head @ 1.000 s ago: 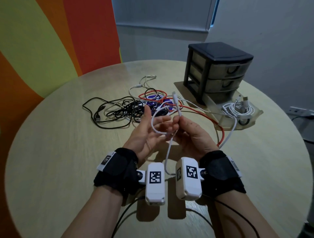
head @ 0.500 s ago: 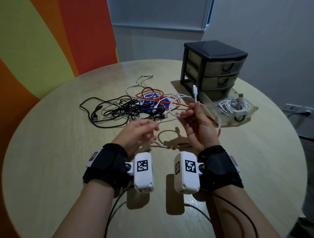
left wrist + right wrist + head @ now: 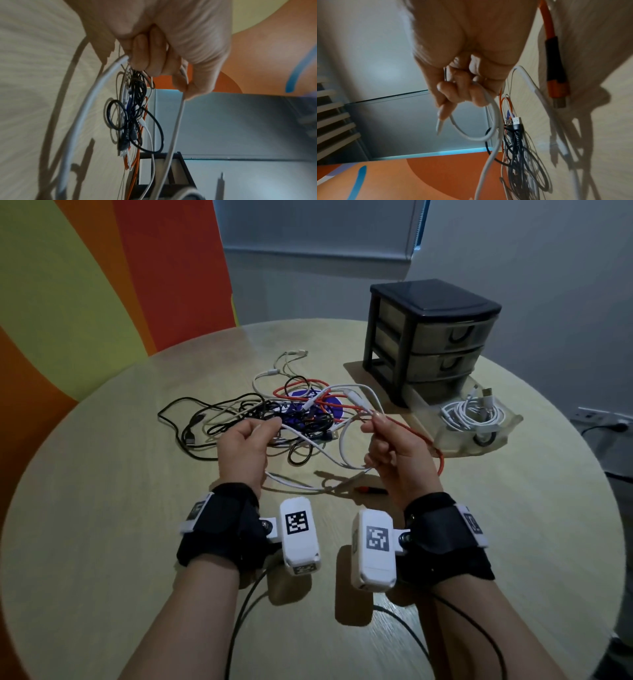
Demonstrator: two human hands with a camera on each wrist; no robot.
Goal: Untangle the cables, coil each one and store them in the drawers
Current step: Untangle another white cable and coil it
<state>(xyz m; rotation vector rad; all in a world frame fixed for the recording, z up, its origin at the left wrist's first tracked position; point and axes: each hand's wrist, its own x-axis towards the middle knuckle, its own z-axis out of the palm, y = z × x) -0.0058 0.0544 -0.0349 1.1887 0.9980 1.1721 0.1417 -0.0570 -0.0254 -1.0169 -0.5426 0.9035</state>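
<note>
1. Head view: left hand (image 3: 245, 445) and right hand (image 3: 394, 446) hold the white cable (image 3: 342, 446) farther apart than half a second ago, above the counter (image 3: 102, 508); tangled cables (image 3: 274, 419) lie beyond, beside the drawer unit (image 3: 428, 337).
2. Left wrist view: fingers (image 3: 147, 54) curl round the white cable (image 3: 89, 108).
3. Right wrist view: fingers (image 3: 458, 89) pinch the white cable (image 3: 493, 115) near its plug.

The left hand (image 3: 171, 44) pinches a white cable (image 3: 175, 128) above tangled cables (image 3: 133, 121) on the table (image 3: 34, 67).

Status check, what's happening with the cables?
Both hands grip white cable: left hand, right hand. Tangle still knotted on table. Bottom drawer open.
</note>
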